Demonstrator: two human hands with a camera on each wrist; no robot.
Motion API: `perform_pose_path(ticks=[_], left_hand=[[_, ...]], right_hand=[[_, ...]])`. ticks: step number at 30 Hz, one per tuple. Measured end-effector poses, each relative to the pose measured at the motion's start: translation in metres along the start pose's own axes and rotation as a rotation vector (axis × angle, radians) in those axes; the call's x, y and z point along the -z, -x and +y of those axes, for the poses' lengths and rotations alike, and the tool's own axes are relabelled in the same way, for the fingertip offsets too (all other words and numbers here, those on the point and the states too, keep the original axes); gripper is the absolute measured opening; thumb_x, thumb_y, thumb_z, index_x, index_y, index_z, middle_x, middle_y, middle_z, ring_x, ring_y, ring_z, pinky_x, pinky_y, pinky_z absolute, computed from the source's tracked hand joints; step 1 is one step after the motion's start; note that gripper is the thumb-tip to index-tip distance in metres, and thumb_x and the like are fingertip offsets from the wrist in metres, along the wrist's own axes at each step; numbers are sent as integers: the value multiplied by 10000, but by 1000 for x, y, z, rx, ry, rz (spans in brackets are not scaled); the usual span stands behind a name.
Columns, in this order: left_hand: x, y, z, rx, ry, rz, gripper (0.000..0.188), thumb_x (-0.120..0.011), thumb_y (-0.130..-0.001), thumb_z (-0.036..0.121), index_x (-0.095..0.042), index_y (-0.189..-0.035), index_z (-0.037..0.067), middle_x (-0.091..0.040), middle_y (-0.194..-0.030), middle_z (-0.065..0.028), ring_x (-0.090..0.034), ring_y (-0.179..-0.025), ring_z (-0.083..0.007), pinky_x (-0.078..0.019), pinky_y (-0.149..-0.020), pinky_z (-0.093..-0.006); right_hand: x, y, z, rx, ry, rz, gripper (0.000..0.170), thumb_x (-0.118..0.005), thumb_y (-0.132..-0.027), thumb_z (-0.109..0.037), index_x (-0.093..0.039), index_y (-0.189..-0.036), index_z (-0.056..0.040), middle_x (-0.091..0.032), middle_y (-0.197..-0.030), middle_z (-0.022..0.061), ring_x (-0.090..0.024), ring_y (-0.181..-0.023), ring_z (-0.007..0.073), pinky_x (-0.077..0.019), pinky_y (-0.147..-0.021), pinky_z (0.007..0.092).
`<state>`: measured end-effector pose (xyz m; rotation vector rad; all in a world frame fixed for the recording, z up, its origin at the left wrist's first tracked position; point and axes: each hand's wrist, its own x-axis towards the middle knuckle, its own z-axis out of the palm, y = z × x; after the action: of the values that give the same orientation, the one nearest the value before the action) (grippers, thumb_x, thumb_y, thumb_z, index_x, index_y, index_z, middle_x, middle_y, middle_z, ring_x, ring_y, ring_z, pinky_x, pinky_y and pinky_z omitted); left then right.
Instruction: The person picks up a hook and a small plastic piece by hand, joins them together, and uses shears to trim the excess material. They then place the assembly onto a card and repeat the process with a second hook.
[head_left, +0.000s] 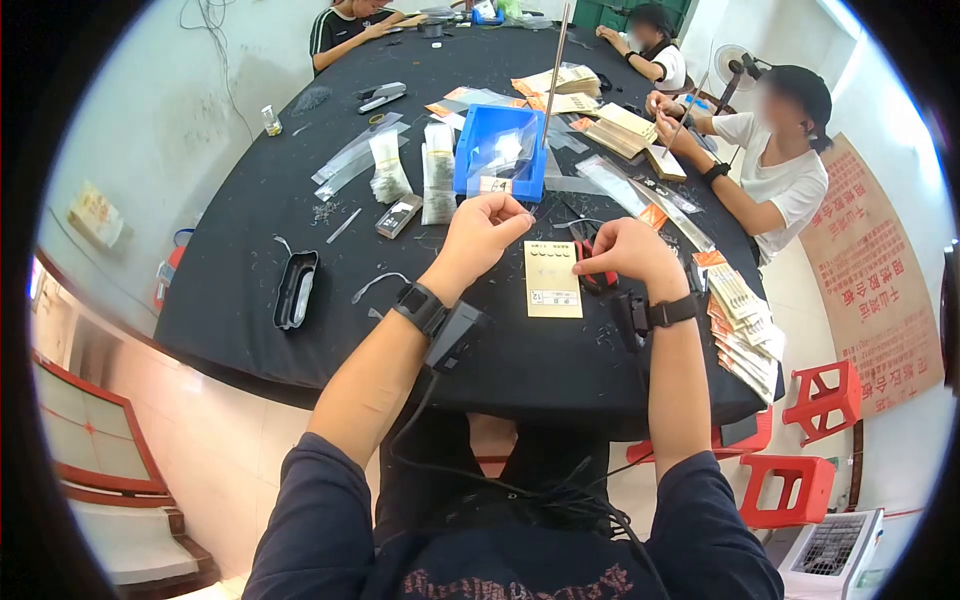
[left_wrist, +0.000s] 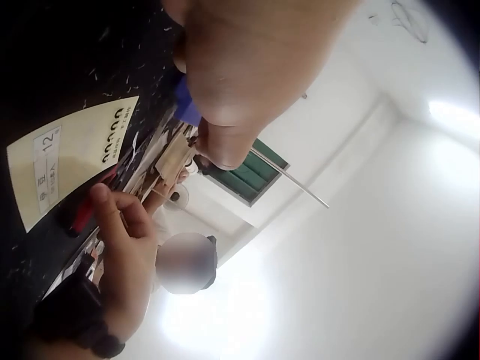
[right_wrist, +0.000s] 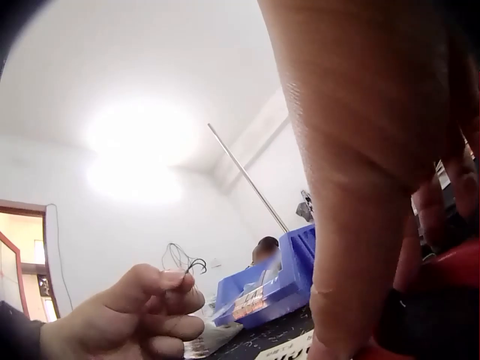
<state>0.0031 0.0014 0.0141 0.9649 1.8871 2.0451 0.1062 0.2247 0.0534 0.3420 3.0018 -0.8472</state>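
The card, pale yellow, lies on the black table cloth in front of the person, and I take it as the centre of the clock in the head view; it has a row of dark curved shapes along its far edge, and a white label with the number 12 on its near part.

The left hand is at ten o'clock, raised above the cloth; its thumb and forefinger are narrow together and pinch a small dark hook, which shows best in the right wrist view; the other fingers are curled.

The right hand is at about half past two, with its fingers bent and the thumb tip at the right edge of the card; I cannot tell whether it grips the card or only touches it; a red-handled tool lies at three o'clock, partly under this hand.

A blue bin stands at eleven o'clock, with clear plastic at its front; a thin rod rises at twelve o'clock; bundles of small bags are at ten o'clock; a black case lies at nine o'clock; a fanned pile of packed cards is between three and four o'clock; a person in a white shirt sits at two o'clock.
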Motion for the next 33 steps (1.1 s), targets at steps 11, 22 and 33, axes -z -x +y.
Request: perform_pose_path(ticks=[11,22,33], left_hand=[[1,0,-2,23,59,10,89,-674,-847,94,-658,-838,7,-615,-744,16,-513,-656,-37,-413,-595,-202],[5,-2,-1,81,116,-12,66,-643,-878,90,-643,-866,24,-624,-814,11,-508,-718,-33,-395,-642,-191],[7,-1,3,68,76,-23,86,-637,-883,108,-642,-862,25,-626,-835,7,-521,-746,-44,-413,-676,-205]], right_hand=[[-5,5,-9,-18,-41,-83,259,-776,-658,-263,-679,-712,-28,-598,-584,7,-524,-523,102,-401,-496,253],[24,14,-7,-205,-799,-2,297,-558,-808,-343,-673,-808,-69,-698,-824,37,-535,-674,83,-406,-634,267],[-8,-7,-16,93,-1214,7,257,-459,-961,-260,-625,-954,-64,-637,-917,1,-543,-795,92,-390,-715,240]])
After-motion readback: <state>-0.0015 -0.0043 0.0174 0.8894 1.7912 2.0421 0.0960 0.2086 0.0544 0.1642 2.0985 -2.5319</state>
